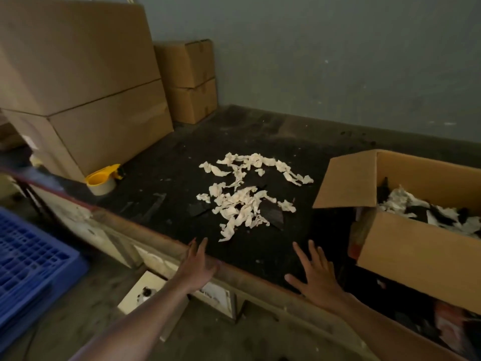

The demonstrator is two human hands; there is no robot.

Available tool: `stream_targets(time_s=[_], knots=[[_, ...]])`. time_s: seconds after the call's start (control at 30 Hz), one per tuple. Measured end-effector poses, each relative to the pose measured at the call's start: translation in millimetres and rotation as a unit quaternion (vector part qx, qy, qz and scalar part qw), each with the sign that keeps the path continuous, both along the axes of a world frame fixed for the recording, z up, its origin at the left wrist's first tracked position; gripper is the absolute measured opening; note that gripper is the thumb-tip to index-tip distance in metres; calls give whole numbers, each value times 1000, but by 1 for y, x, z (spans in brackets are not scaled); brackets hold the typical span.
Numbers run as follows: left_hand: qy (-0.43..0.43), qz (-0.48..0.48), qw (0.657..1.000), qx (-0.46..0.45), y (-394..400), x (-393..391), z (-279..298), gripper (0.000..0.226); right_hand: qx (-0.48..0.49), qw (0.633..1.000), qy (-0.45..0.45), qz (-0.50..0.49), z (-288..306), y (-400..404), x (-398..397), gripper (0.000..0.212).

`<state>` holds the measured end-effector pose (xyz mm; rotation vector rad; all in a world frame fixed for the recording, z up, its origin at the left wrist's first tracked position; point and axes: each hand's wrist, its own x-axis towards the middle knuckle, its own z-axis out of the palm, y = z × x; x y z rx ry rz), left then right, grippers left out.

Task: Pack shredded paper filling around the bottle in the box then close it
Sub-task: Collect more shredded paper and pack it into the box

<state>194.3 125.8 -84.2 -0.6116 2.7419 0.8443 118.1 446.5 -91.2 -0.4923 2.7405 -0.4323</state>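
A loose pile of cream shredded paper (247, 194) lies on the dark table top (166, 157), with a few dark scraps among it. An open cardboard box (416, 246) stands at the right, its left flap raised; white and dark filling shows inside, and I cannot make out the bottle. My left hand (196, 264) hovers at the table's front edge below the pile, fingers apart, holding nothing. Farther right, my right hand (316, 277) is spread flat over the table, near the box's left corner, also holding nothing.
Large stacked cardboard boxes (86, 87) fill the back left, with smaller ones (188, 82) behind them. A yellow tape dispenser (102, 179) sits by their base. A blue plastic crate (31, 261) stands on the floor at the left. A grey wall runs behind the table.
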Motion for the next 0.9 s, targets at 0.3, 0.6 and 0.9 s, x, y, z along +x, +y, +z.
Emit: stream_targets(time_s=[0.3,0.6,0.9], knots=[[16,-12,991,-135,-40,-34,-33,122,40,997,-5,-69,-24,-28,-54,115],[-48,-60,984,-159,-77,-131,-42,141,55,998,9,-29,-20,-135,-162,124],[150,-106,977,-105,-129,-199,-13,60,-135,983,69,107,0,-214,-214,85]])
